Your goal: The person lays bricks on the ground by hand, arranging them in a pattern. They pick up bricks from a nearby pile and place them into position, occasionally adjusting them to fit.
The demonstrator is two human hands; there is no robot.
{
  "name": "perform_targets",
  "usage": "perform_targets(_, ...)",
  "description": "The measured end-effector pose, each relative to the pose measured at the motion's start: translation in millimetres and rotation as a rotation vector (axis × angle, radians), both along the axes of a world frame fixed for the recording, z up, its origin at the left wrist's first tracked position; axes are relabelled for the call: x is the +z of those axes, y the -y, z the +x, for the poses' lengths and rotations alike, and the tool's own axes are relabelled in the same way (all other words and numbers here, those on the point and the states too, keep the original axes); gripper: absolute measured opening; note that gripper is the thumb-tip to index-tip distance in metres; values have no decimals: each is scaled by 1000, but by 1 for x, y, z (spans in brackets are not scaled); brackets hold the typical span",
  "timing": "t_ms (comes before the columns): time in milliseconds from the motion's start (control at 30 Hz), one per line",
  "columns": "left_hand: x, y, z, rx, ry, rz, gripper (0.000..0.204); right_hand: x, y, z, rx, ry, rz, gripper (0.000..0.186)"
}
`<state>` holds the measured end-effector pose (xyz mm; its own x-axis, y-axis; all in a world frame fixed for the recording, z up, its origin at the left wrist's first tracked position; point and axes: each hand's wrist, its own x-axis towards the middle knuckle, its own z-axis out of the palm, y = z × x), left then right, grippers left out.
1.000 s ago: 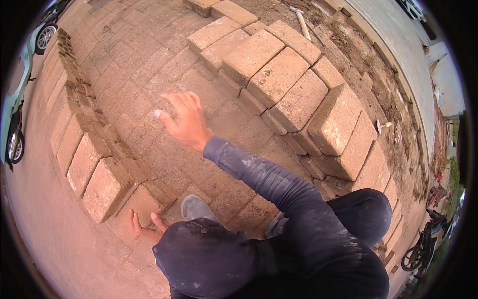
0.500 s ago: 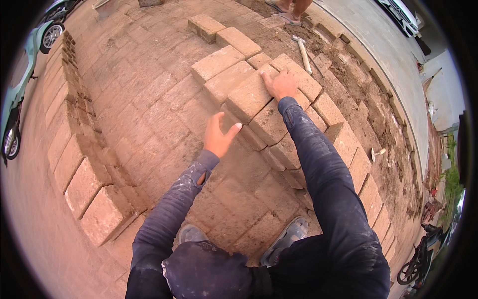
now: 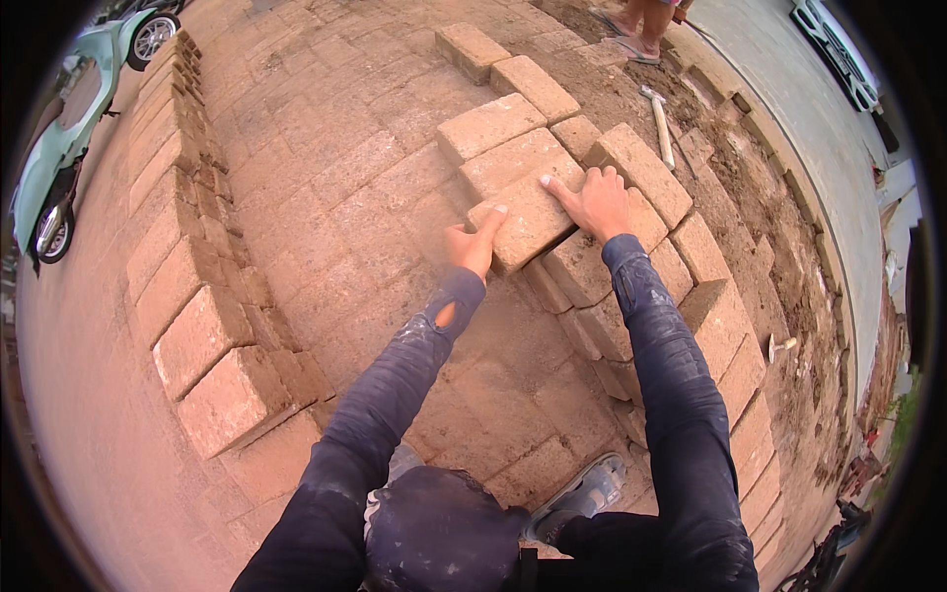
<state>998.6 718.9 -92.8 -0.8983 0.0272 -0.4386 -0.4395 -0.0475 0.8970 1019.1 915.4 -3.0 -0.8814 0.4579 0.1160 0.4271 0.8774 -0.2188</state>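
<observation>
A tan paving brick (image 3: 533,219) on top of the stack is between my two hands. My left hand (image 3: 477,247) grips its near-left end, thumb on the top face and fingers hidden beneath the edge. At the opposite end, my right hand (image 3: 600,203) holds on, thumb lying on top and the other fingers over the far side. Dark gaps show between this brick and the brick (image 3: 580,266) nearer me. Beyond it on the stack sit two more bricks, one of them (image 3: 490,126) lying behind the other.
A pale-handled hammer (image 3: 659,128) lies on the dirt to the right, with a trowel-like tool (image 3: 780,345) farther down. A long brick row (image 3: 202,326) runs along the left, beside a mint scooter (image 3: 94,109). Another person's feet (image 3: 636,39) stand at the far edge.
My left hand has moved up and right from the air beside the stack onto the brick's end. My right hand stays on the same brick. The view has shifted a little.
</observation>
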Motion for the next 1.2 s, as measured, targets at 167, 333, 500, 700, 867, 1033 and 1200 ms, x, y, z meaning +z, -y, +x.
perform_targets(167,52,28,55,80,-63,-158,91,-5,37,0,-9,-65,-179,100)
perform_targets(333,112,126,119,128,-128,-255,88,5,116,53,41,-45,-433,91)
perform_targets(500,156,241,216,346,-182,-398,85,46,234,130,275,-63,-738,69)
perform_targets(700,193,361,244,523,-190,-669,63,58,304,182,681,-28,-930,58)
perform_targets(867,109,429,303,612,-338,-1152,60,25,368,196,818,-81,-1095,85)
perform_targets(1033,97,391,310,913,-398,-926,57,14,384,179,901,-259,-1137,93)
perform_targets(1200,78,409,276,1109,-596,-756,58,-2,425,172,818,-413,-1307,93)
